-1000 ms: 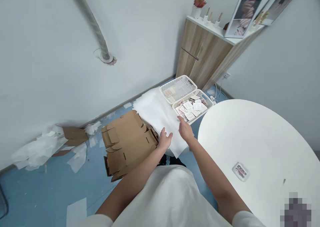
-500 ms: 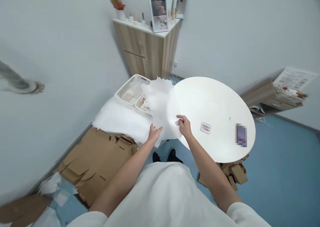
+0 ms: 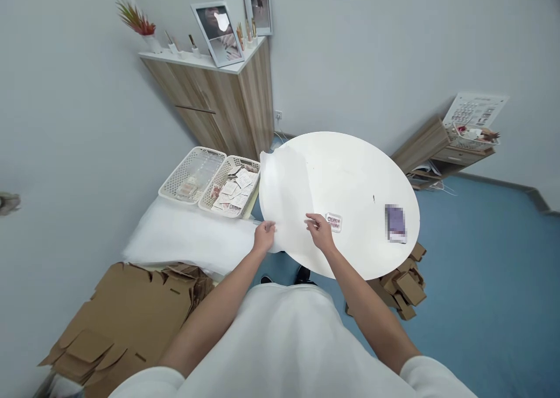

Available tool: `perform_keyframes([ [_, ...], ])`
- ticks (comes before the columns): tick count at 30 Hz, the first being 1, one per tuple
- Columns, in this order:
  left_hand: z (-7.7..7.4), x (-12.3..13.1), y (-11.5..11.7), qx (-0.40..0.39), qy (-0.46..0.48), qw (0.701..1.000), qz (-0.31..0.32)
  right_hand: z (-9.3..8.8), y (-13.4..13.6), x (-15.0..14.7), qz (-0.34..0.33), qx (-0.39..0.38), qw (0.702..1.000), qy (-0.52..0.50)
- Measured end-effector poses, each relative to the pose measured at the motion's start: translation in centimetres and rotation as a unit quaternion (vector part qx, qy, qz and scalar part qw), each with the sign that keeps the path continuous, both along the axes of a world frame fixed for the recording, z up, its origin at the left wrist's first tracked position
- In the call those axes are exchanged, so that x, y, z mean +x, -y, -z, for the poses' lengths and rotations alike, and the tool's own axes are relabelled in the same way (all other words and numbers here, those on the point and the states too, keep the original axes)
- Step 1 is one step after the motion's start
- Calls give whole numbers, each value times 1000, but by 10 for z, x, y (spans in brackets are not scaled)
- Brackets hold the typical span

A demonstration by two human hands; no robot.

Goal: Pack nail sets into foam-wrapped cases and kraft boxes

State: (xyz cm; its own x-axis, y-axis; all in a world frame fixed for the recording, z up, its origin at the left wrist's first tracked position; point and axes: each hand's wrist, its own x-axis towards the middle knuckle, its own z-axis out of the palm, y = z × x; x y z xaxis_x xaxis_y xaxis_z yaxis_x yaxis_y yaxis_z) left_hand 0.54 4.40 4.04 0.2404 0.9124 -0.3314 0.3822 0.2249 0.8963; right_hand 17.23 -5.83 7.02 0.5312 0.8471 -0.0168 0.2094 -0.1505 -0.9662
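Observation:
A thin white packing sheet point(image 3: 286, 191), which looks like foam, lies over the left part of the round white table point(image 3: 359, 170). My left hand point(image 3: 264, 236) is closed on the sheet's near left edge, the fingers curled around it. At the sheet's right edge, my right hand point(image 3: 321, 233) pinches with thumb and forefinger; the exact contact is small to see. Just beyond my right hand sits a small clear case point(image 3: 335, 222) with rows of dark red pieces, partly touching the hand's outline in view.
A stack of white sheets point(image 3: 188, 234) lies left, with a lidded-looking basket point(image 3: 175, 179) and a basket of cards point(image 3: 240, 205) behind. Flattened cardboard point(image 3: 135, 310) is lower left. A blurred purple item point(image 3: 396, 223) rests on the table. A wooden cabinet point(image 3: 219, 103) stands behind.
The white sheet has moved right, from between the stack and the table onto the tabletop, and lies flatter. My left hand has closed on its edge. My view has turned right.

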Motion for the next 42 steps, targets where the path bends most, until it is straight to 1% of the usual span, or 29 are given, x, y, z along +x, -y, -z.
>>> perform_keyframes([
  [2, 5, 7, -3, 14, -20, 1000, 2, 4, 2, 11, -6, -5, 1000, 0],
  [6, 16, 19, -5, 8, -32, 999, 4, 14, 9, 30, 4, -24, 1000, -9],
  [9, 22, 30, -3, 2, -34, 999, 6, 20, 16, 42, 6, -45, 999, -16],
  [12, 23, 42, 0, 2, -51, 999, 16, 23, 22, 51, 4, -79, 997, 4],
  [14, 24, 48, 2, 23, -76, 996, 25, 25, 24, 57, 3, -99, 995, 10],
  [17, 25, 54, 4, 59, -111, 991, 35, 28, 26, 63, 0, -120, 993, -3],
  [20, 26, 56, 3, 64, -126, 989, 39, 33, 27, 67, 3, -136, 991, -12],
  [24, 27, 55, 0, 67, -151, 985, 45, 41, 27, 69, 12, -150, 989, 2],
  [29, 31, 53, -7, 64, -185, 978, 73, 49, 24, 65, 29, -163, 985, 43],
  [36, 36, 49, -27, 70, -204, 967, 132, 60, 17, 52, 54, -202, 972, 107],
  [42, 39, 42, -42, 85, -233, 953, 174, 67, 12, 38, 74, -204, 968, 125],
])
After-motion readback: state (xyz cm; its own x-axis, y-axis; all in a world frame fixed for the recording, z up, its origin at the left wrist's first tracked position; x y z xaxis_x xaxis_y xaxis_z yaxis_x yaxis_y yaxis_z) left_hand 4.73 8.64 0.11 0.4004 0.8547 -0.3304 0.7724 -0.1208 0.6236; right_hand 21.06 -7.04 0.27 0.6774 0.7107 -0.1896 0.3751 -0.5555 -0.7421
